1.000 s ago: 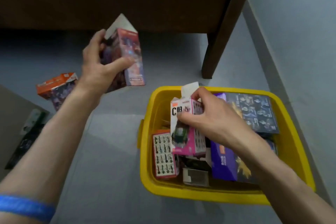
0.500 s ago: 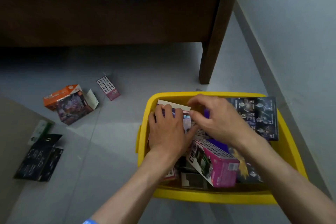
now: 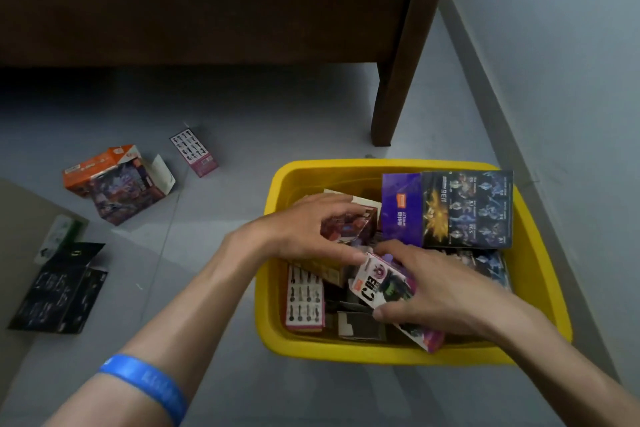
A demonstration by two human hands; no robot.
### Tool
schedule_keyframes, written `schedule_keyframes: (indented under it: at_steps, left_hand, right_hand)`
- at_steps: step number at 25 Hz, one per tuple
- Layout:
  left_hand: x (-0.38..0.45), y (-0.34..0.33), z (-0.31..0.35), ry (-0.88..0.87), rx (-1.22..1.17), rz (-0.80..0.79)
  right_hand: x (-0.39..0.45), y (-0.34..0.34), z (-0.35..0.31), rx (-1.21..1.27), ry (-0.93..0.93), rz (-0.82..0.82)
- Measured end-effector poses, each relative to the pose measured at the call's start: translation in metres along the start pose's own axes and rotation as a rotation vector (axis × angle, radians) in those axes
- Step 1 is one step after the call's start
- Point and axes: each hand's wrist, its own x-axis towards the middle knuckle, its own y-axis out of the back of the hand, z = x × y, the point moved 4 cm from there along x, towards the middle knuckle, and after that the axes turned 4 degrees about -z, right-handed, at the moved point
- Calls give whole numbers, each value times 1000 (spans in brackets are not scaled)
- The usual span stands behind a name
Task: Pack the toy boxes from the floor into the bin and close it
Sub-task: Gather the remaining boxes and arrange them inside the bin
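Note:
The yellow bin point(image 3: 277, 191) stands on the floor, holding several toy boxes. My left hand point(image 3: 308, 229) lies inside it, fingers wrapped over a reddish-purple box point(image 3: 353, 227). My right hand point(image 3: 440, 291) grips a pink-and-white box point(image 3: 375, 282) tilted against the others. A large purple box point(image 3: 450, 210) leans on the bin's far right rim. On the floor to the left lie an orange box point(image 3: 117, 180) with an open flap, a small pink box point(image 3: 194, 152) and a black box point(image 3: 62, 288). No lid is in view.
A brown bed frame with its leg point(image 3: 398, 80) stands just behind the bin. A wall and skirting point(image 3: 519, 135) run close along the bin's right side. A brown cardboard sheet point(image 3: 17, 239) lies at the far left under a white-green packet point(image 3: 59, 236).
My left hand carried its box from up on the left down into the bin. My right hand laid the pink-and-white box over and shifted it toward the bin's near side.

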Motion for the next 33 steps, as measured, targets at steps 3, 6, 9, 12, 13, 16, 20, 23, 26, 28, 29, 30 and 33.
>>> schedule_keyframes:
  at_steps: [3, 6, 9, 12, 13, 16, 20, 23, 26, 28, 29, 30, 33]
  left_hand:
    - [1, 2, -1, -7, 128, 366]
    - [12, -12, 19, 145, 410, 583]
    - [22, -13, 19, 145, 394, 494]
    - [23, -1, 0, -2, 114, 86]
    - [20, 0, -2, -17, 119, 64]
    - [16, -5, 4, 11, 274, 322]
    - [11, 6, 8, -71, 239, 379]
    - [-9, 28, 2, -118, 44, 546]
    - [-32, 35, -4, -146, -122, 814]
    - [-37, 35, -1, -176, -320, 671]
    - [-34, 32, 3, -174, -371, 491]
    - [-32, 28, 6, -155, -373, 310]
    - [-29, 25, 4, -127, -347, 175]
  right_hand:
    - [-8, 9, 12, 78, 93, -75]
    - [-11, 11, 15, 127, 147, -150]
    - [3, 8, 7, 241, 235, -101]
    - [17, 8, 0, 380, 299, -143]
    - [19, 8, -2, 431, 303, -166]
    - [25, 5, -8, 330, 247, -103]
    - [17, 16, 9, 204, 143, -114]
    - [0, 31, 23, 801, 177, -198]
    - [11, 22, 24, 1005, 193, -35]
    - [20, 16, 17, 1101, 174, 142]
    - [24, 13, 15, 1160, 181, 205]
    - [27, 11, 12, 1212, 208, 251]
    - [30, 5, 5, 1256, 240, 312]
